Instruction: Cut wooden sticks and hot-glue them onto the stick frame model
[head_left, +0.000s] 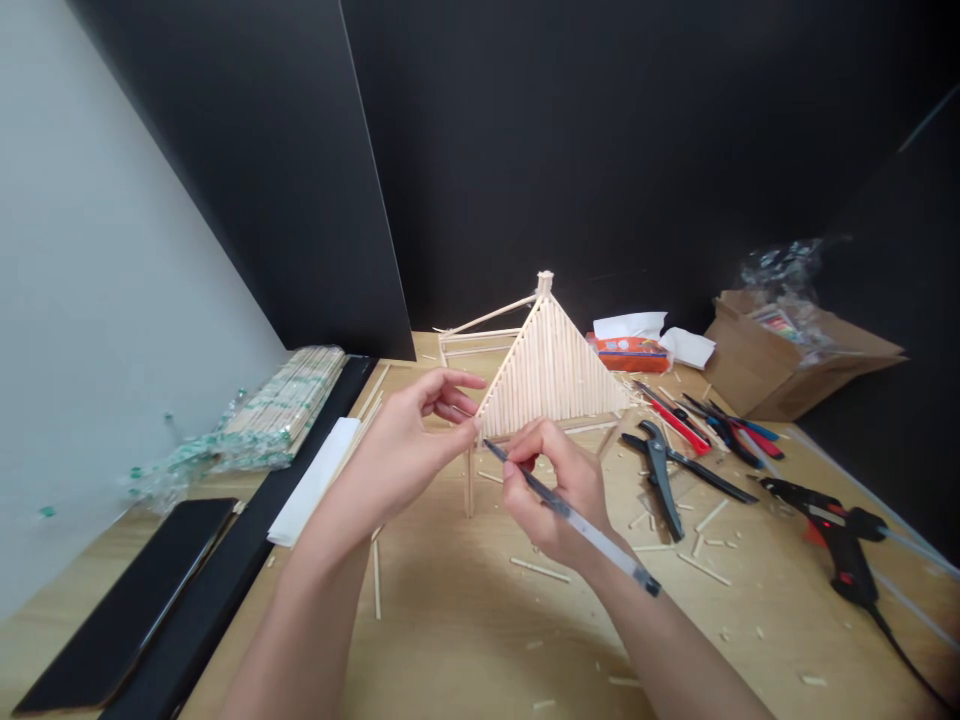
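A small house model of thin wooden sticks (551, 370) stands upright on the table, its triangular front filled with vertical sticks. My left hand (412, 435) is at the front's lower left corner, with the thumb and fingers closed around the sloping edge. Whether a separate short stick is between those fingertips cannot be made out. In my right hand (559, 490) is a pen (600, 545) with a clear barrel, gripped as for writing. Its tip points at the same lower left corner, close to my left thumb. Part of the bottom beam is hidden behind my right hand.
To the right lie black cutters (656, 475), a red utility knife (679, 425), pliers (731, 435) and a glue gun (832, 530). A cardboard box (765, 350) stands behind them. Bundled sticks (281, 405) and a phone-like black slab (135, 600) lie left. Stick offcuts litter the table.
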